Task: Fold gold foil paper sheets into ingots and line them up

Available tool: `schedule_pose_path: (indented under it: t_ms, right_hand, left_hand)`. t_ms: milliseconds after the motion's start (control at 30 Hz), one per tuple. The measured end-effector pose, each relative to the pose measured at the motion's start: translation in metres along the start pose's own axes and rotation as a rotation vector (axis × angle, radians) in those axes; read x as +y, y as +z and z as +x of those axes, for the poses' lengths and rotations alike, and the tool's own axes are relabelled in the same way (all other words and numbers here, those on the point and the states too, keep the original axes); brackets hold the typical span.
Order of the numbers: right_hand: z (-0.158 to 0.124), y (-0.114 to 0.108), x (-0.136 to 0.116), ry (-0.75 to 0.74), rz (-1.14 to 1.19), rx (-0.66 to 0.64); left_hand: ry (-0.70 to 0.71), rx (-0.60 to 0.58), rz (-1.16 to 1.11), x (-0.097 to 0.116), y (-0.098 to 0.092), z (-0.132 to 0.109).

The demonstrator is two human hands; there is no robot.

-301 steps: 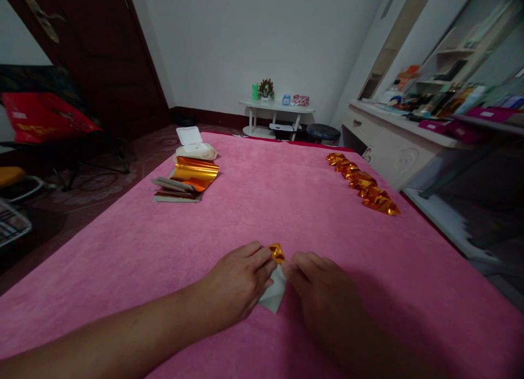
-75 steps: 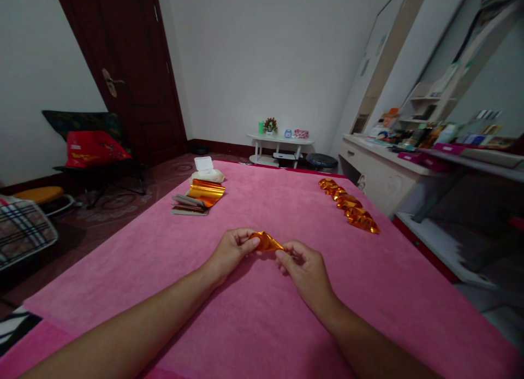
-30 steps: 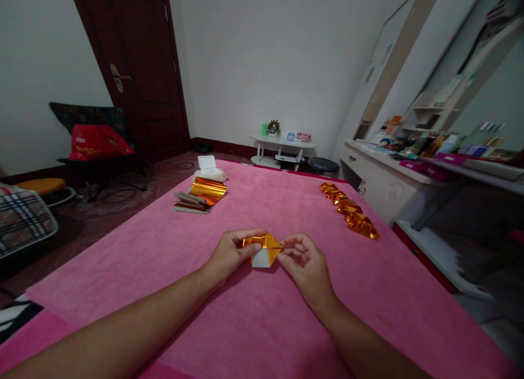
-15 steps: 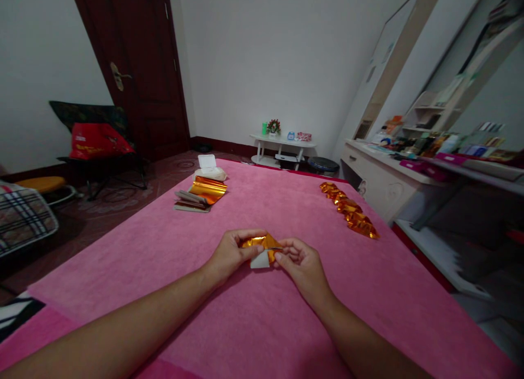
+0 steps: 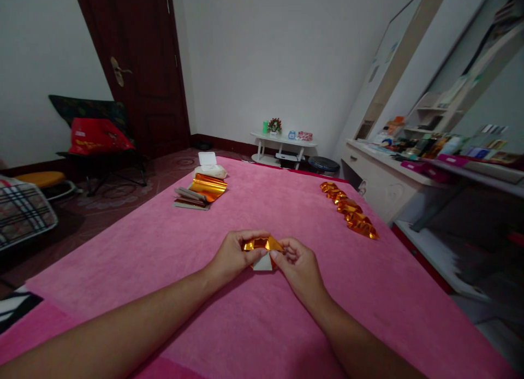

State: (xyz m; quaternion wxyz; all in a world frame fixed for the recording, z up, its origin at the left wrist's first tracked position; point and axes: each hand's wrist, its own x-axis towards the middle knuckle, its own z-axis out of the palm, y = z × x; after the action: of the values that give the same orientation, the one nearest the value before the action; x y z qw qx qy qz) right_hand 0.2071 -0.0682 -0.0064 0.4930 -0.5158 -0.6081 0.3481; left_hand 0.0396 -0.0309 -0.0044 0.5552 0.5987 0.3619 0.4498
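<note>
At the far left corner of the pink cloth [image 5: 245, 204] lies what seems a wipes packet [image 5: 210, 171], its white lid raised, and just in front of it a loose pile of foil sheets [image 5: 191, 199], grey on the paper side, with one gold sheet [image 5: 209, 187] curling at the top. Nearer, over the near middle of the cloth, the left hand [image 5: 232, 254] grips the left end of a part-folded gold foil paper [image 5: 261, 243], fingers behind and thumb in front. For good work here, I think this hand should be the quiet one, with only a soft press, because thin foil probably creases easily in a wrong place. The thumbs are close together at the middle, which seems a wise place to guide a fold evenly. The paper itself shows a shiny, wrinkled gold band along its upper part and a flat, pale, roughly trapezoid flap below; its underside is hidden. The right hand [image 5: 300, 263] pinches the right end, fingers curled narrow, and it should perhaps match the left in pressure, so that both ends stay equal. Along the right side of the cloth lie folded gold pieces [image 5: 349, 208] in a slanting row, close together, crumpled-looking and bright.
</note>
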Motion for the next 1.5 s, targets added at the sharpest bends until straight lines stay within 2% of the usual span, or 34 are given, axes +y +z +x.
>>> schedule_pose_path:
  t_ms: [167, 333, 467, 567, 800, 967, 1367, 1500]
  right_hand:
    - [-0.003, 0.004, -0.003, -0.066, -0.108, 0.005]
    - [-0.006, 0.009, -0.003, -0.107, -0.252, 0.086]
    - [-0.004, 0.008, 0.001, -0.084, -0.155, 0.115]
    - [-0.003, 0.006, 0.001, -0.053, -0.044, 0.093]
    - [-0.004, 0.004, -0.005, -0.012, 0.104, 0.079]
    - [-0.003, 0.002, -0.005, -0.006, 0.109, 0.080]
    - [0.001, -0.002, -0.002, 0.050, 0.022, 0.089]
    - [0.003, -0.006, -0.007, 0.087, 0.099, 0.085]
  left_hand:
    - [0.029, 0.011, -0.018, -0.002, 0.001, -0.001]
    - [0.060, -0.020, -0.043, 0.002, 0.003, -0.002]
    - [0.046, 0.080, -0.035, 0.004, 0.002, -0.001]
    - [0.002, 0.108, -0.088, 0.002, -0.001, 0.000]
    - [-0.107, 0.083, -0.234, -0.002, -0.004, 0.002]
    - [-0.135, 0.071, -0.244, -0.003, -0.006, 0.003]
    - [0.005, -0.076, -0.140, 0.000, -0.001, -0.003]
    - [-0.009, -0.083, -0.148, 0.000, -0.002, -0.003]
